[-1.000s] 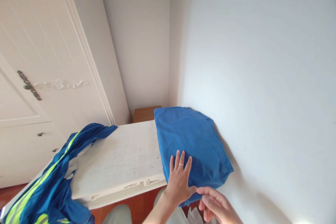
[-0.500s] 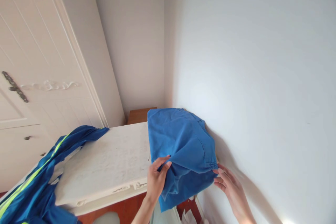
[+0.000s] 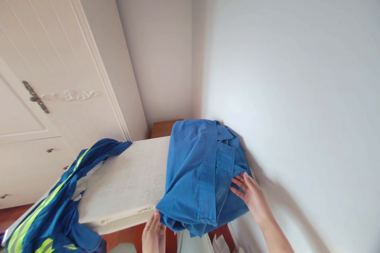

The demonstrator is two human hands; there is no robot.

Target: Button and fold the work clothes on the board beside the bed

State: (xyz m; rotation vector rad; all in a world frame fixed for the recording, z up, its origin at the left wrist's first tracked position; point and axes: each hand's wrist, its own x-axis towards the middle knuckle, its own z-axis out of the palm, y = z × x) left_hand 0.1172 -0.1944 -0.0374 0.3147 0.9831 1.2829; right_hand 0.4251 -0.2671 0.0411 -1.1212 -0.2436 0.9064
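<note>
A folded blue garment (image 3: 190, 166) with a stitched band and a button lies over the right end of the white bench-like surface, against the wall. My left hand (image 3: 153, 231) pinches its near left corner between thumb and fingers. On the opposite side my right hand (image 3: 252, 195) has its fingers spread, fingertips against a loose flap of the cloth. Whether the thumb grips the flap is not clear. Part of the garment droops over the front edge.
To the left, a dark blue garment with yellow-green stripes (image 3: 59, 201) hangs over the white surface (image 3: 127, 182). A white wardrobe (image 3: 74, 59) stands behind it. The bare wall (image 3: 291, 79) closes off the right. Reddish floor (image 3: 127, 237) shows below.
The blue garment's upper layer has been turned over, so the band and button now show. My left hand moved left and down to the near corner; my right hand moved slightly up and left.
</note>
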